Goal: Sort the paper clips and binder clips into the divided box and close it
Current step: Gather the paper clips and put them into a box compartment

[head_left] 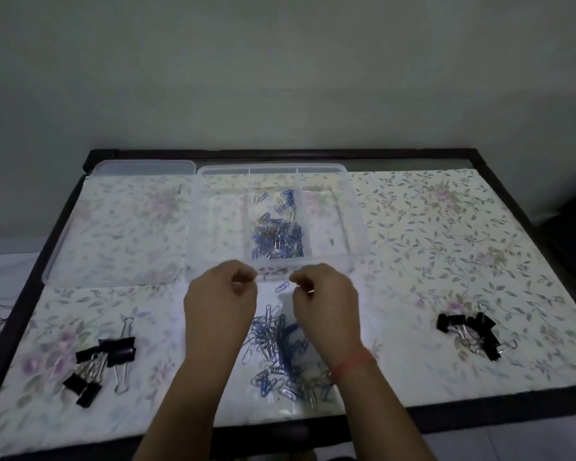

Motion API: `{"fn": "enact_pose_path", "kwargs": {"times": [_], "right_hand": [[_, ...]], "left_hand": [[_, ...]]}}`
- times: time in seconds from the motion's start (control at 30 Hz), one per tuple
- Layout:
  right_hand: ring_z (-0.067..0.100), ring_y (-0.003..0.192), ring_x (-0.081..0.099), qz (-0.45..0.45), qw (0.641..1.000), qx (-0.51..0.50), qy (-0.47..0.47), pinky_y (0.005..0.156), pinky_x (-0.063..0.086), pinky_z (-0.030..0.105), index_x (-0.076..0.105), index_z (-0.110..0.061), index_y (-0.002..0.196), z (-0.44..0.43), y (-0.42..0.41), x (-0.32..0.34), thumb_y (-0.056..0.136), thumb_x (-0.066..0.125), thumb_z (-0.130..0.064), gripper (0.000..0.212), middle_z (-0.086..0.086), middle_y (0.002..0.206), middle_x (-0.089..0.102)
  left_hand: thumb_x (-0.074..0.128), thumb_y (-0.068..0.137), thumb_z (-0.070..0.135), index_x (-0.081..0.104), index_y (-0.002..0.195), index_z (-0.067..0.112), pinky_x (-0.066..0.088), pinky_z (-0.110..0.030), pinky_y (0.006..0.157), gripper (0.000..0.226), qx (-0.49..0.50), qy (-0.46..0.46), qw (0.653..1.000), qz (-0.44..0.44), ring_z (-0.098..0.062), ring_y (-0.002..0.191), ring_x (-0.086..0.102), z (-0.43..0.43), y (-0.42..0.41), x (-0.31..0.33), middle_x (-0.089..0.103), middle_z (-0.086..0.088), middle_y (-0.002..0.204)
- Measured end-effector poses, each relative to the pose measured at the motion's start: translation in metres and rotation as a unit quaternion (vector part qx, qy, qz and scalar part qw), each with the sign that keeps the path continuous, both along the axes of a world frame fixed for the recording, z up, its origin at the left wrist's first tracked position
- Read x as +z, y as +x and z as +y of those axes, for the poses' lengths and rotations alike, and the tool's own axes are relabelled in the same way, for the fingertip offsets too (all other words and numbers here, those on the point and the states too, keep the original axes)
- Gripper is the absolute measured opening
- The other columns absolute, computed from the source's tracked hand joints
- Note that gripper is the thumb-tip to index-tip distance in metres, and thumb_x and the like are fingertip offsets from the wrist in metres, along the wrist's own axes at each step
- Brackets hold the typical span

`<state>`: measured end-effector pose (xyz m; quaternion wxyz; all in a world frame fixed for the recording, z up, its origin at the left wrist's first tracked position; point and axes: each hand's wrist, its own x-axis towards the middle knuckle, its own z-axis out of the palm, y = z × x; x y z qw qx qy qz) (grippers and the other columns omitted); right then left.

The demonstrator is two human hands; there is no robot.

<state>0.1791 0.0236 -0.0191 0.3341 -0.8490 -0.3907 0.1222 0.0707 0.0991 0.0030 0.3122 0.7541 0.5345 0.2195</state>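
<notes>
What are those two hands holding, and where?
The right hand pinches a small paper clip at its fingertips. The left hand is curled shut; contents unclear.

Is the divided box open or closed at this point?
Open. The divided box has no cover on it; its clear lid lies flat on the table beside it, to the left, and paper clips show in its middle compartment.

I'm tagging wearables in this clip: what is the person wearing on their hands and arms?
Both forearms are bare, with no sleeves in view. The left hand has no glove, ring or band that I can see. The right hand is also ungloved; a thin reddish-orange band circles its wrist.
</notes>
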Motion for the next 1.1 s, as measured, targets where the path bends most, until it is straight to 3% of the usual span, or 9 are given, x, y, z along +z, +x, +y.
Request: {"fn": "enact_pose_path", "kwargs": {"times": [0.1,0.17,0.23,0.37,0.5,0.63,0.8,1.0,1.1], "right_hand": [[0.025,0.115,0.045,-0.043,0.991,0.075,-0.099,0.092,0.039,0.028,0.056,-0.009,0.121,-0.005,-0.018,-0.031,0.086,0.048,-0.006,0.036,0.007,0.126,0.05],[0.026,0.118,0.038,-0.066,0.985,0.098,-0.127,0.097,0.035,0.029,0.048,-0.009,0.13,0.0,-0.022,-0.04,0.085,0.046,-0.004,0.045,0.007,0.133,0.043],[0.026,0.115,0.039,-0.079,0.983,0.101,-0.135,0.095,0.038,0.03,0.052,-0.009,0.124,0.003,-0.025,-0.042,0.083,0.045,-0.002,0.043,0.008,0.129,0.045],[0.023,0.11,0.043,-0.07,0.975,0.137,-0.16,0.084,0.038,0.026,0.06,-0.01,0.112,-0.011,-0.028,-0.038,0.082,0.044,-0.002,0.035,0.006,0.118,0.05],[0.021,0.104,0.046,-0.034,0.986,0.126,-0.103,0.078,0.041,0.026,0.063,-0.011,0.108,-0.022,-0.033,-0.035,0.087,0.046,-0.009,0.027,0.006,0.109,0.054],[0.025,0.105,0.044,-0.042,0.984,0.151,-0.082,0.085,0.043,0.031,0.061,-0.008,0.109,-0.011,-0.041,-0.044,0.086,0.054,-0.016,0.026,0.008,0.111,0.052],[0.026,0.096,0.049,-0.055,0.968,0.219,-0.112,0.078,0.046,0.036,0.067,-0.007,0.095,-0.019,-0.045,-0.046,0.08,0.054,-0.004,0.02,0.007,0.098,0.06],[0.021,0.108,0.049,-0.018,0.986,0.131,-0.103,0.081,0.034,0.02,0.065,-0.016,0.11,-0.07,-0.011,-0.014,0.07,0.066,-0.009,0.04,0.002,0.111,0.059],[0.025,0.111,0.047,0.008,0.963,0.127,-0.236,0.088,0.042,0.029,0.048,-0.021,0.13,-0.088,0.002,-0.012,0.06,0.08,-0.02,0.077,0.004,0.122,0.047]], "left_hand": [[0.059,0.082,0.009,0.071,0.096,0.019,0.045,-0.025,0.076,0.02,0.02,-0.032,0.998,0.045,-0.018,0.09,0.066,-0.017,-0.028,-0.026,0.073,0.0,0.095],[0.059,0.083,0.009,0.067,0.107,0.016,0.043,-0.028,0.084,0.026,0.007,-0.035,0.996,0.083,-0.021,0.099,0.064,-0.016,-0.036,-0.036,0.07,-0.003,0.107],[0.059,0.083,0.009,0.064,0.112,0.015,0.042,-0.03,0.084,0.031,-0.009,-0.033,0.993,0.113,-0.023,0.102,0.061,-0.01,-0.04,-0.039,0.067,-0.005,0.112],[0.06,0.079,0.01,0.064,0.105,0.018,0.034,-0.026,0.07,0.027,-0.031,-0.04,0.985,0.168,-0.022,0.092,0.059,-0.003,-0.049,-0.043,0.063,-0.006,0.106],[0.061,0.073,0.002,0.063,0.101,0.016,0.032,-0.024,0.068,0.032,-0.067,-0.078,0.971,0.215,-0.022,0.09,0.057,-0.001,-0.056,-0.055,0.062,-0.007,0.101],[0.05,0.074,-0.008,0.066,0.097,0.011,0.038,-0.025,0.07,0.034,-0.053,-0.065,0.978,0.191,-0.025,0.092,0.059,-0.006,-0.048,-0.058,0.067,-0.008,0.097],[0.049,0.072,-0.011,0.071,0.093,0.011,0.037,-0.021,0.068,0.038,-0.062,-0.085,0.987,0.124,-0.016,0.078,0.055,-0.015,-0.039,-0.056,0.07,-0.005,0.089],[0.057,0.075,-0.003,0.065,0.111,0.016,0.041,-0.023,0.076,0.042,-0.152,-0.088,0.979,0.099,-0.018,0.087,0.06,-0.029,-0.048,-0.05,0.064,-0.002,0.098],[0.076,0.066,0.015,0.045,0.133,0.018,0.036,-0.025,0.079,0.075,-0.202,-0.087,0.956,0.196,-0.025,0.105,0.052,-0.037,-0.052,-0.042,0.048,-0.008,0.116]]}}
